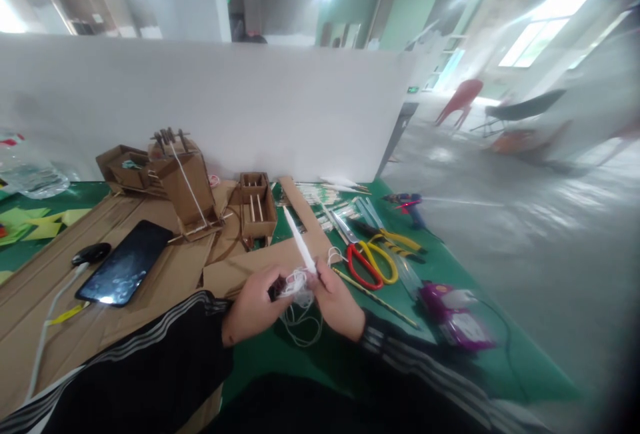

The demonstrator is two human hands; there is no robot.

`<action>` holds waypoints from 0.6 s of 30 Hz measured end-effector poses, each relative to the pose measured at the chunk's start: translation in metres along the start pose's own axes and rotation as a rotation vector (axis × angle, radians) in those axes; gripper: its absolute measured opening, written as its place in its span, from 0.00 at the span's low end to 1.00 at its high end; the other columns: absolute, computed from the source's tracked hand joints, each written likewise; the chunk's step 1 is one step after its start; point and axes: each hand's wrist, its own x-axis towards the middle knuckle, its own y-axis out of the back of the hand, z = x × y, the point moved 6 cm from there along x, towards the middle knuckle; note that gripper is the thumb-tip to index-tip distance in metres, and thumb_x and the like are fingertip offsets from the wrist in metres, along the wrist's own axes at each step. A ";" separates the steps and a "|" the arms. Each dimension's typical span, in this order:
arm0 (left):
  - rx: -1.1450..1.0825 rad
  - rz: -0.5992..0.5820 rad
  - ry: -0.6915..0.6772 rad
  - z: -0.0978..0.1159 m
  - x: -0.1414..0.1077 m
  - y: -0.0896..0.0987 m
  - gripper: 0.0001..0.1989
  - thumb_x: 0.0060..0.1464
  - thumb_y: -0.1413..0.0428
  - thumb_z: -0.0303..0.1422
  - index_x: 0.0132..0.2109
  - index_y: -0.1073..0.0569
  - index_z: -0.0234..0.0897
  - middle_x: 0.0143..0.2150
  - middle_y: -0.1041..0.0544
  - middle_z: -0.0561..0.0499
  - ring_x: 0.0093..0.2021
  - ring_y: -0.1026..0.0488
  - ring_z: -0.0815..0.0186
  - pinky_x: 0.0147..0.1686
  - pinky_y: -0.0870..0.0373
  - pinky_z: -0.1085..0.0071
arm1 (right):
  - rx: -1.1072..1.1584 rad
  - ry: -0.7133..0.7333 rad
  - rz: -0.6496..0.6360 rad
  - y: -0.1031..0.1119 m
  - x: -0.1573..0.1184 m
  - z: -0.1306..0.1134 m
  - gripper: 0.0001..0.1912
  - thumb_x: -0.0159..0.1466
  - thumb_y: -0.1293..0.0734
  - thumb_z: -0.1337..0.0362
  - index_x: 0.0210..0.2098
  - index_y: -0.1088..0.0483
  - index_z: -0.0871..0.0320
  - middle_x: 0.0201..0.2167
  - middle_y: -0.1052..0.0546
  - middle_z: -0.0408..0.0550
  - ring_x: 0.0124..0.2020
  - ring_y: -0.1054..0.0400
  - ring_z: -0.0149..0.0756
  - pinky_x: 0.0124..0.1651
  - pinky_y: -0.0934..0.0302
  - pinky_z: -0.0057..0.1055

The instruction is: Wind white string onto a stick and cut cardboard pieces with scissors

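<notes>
Near the table's front edge, my left hand (pixel 260 304) has its fingers closed around a bundle of white string (pixel 299 282). Loose loops of it hang below over the green table top. Close beside it, my right hand (pixel 337 301) pinches a slim white pointed stick (pixel 300 237), its tip slanting up and away from me. The two hands almost meet at the string, and the fingertips are partly hidden. Behind them lies an L-shaped cardboard piece (pixel 260 257). To the right are scissors (pixel 370 264) with red and yellow handles.
Cardboard structures (pixel 183 187) and a small divided cardboard box (pixel 257 207) stand at the back. A phone (pixel 127 264) lies on cardboard at left. Yellow-handled pliers (pixel 403 241), a purple package (pixel 457 317) and a patterned stick (pixel 375 297) are at right. A white partition (pixel 225 107) rises behind.
</notes>
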 end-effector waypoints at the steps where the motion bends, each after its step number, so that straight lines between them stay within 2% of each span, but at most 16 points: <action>1: -0.044 -0.016 0.002 0.001 0.001 0.000 0.04 0.53 0.43 0.32 0.35 0.28 0.37 0.32 0.28 0.52 0.33 0.32 0.65 0.35 0.37 0.71 | -0.016 -0.003 0.001 0.003 0.001 -0.002 0.11 0.69 0.44 0.56 0.36 0.39 0.56 0.29 0.31 0.45 0.30 0.37 0.34 0.34 0.39 0.32; 5: -0.256 -0.078 0.022 -0.001 0.005 -0.002 0.05 0.49 0.42 0.30 0.32 0.31 0.36 0.37 0.30 0.50 0.39 0.32 0.64 0.41 0.35 0.70 | -0.060 -0.007 -0.031 0.007 0.002 -0.007 0.10 0.68 0.42 0.58 0.34 0.39 0.57 0.28 0.32 0.44 0.29 0.38 0.34 0.34 0.40 0.32; 9: -0.476 -0.099 0.099 -0.011 0.004 -0.005 0.08 0.51 0.45 0.34 0.31 0.36 0.36 0.34 0.33 0.52 0.33 0.34 0.67 0.34 0.36 0.72 | -0.061 -0.019 -0.054 0.008 0.003 -0.005 0.10 0.69 0.43 0.58 0.34 0.39 0.57 0.28 0.33 0.43 0.30 0.39 0.33 0.34 0.41 0.31; 13: -0.618 -0.056 0.172 -0.021 0.001 -0.006 0.09 0.52 0.47 0.36 0.31 0.40 0.38 0.30 0.35 0.54 0.28 0.37 0.70 0.28 0.39 0.74 | -0.050 -0.028 -0.041 0.011 0.004 -0.006 0.11 0.69 0.43 0.58 0.35 0.38 0.57 0.29 0.33 0.43 0.30 0.38 0.33 0.35 0.40 0.30; 18: -0.629 0.031 0.249 -0.026 0.002 -0.003 0.07 0.56 0.49 0.34 0.34 0.40 0.39 0.25 0.38 0.58 0.24 0.40 0.72 0.25 0.43 0.76 | -0.033 -0.040 -0.004 0.015 0.005 -0.009 0.11 0.68 0.41 0.57 0.34 0.38 0.57 0.28 0.33 0.43 0.31 0.38 0.34 0.36 0.40 0.31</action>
